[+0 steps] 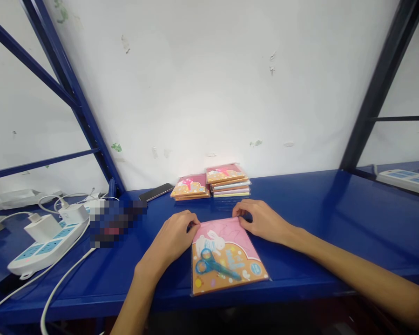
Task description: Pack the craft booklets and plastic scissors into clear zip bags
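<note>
Both hands are on the packet now, left hand and right hand each pinching a far corner, fingers closed, probably to keep that edge flat and straight. It lies at the near edge of the shelf, blue scissors on its face. Behind, similar packets sit in two stacks by the wall, seemingly to leave working room.

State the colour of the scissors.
The scissors are blue, best seen in the head view.
</note>
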Demonstrator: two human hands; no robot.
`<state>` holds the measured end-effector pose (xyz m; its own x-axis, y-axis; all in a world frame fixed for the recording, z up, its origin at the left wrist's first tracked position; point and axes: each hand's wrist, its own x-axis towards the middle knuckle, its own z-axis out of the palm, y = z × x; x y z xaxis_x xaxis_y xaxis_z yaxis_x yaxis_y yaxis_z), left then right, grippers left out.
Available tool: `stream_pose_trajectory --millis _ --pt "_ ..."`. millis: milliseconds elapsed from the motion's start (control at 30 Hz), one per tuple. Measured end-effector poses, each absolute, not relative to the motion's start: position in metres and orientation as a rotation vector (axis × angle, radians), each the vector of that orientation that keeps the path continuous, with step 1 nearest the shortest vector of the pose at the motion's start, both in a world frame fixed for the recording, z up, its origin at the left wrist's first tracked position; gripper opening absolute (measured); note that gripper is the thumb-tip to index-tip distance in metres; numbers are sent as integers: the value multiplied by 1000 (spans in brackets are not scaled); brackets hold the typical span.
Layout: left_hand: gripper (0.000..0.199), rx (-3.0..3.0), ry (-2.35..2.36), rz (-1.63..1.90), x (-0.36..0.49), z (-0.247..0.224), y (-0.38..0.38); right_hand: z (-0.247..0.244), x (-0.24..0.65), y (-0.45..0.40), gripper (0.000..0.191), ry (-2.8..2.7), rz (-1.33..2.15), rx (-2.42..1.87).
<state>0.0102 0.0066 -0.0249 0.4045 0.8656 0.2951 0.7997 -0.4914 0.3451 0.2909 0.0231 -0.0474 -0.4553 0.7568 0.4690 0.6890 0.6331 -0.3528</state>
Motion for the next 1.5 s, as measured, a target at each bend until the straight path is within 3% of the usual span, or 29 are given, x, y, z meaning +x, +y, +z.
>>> stream_pose_trajectory --millis 1500 --pt "25 2768 1504 532 40 -31 -4 -48 286 17 22 -2335 47 -1022"
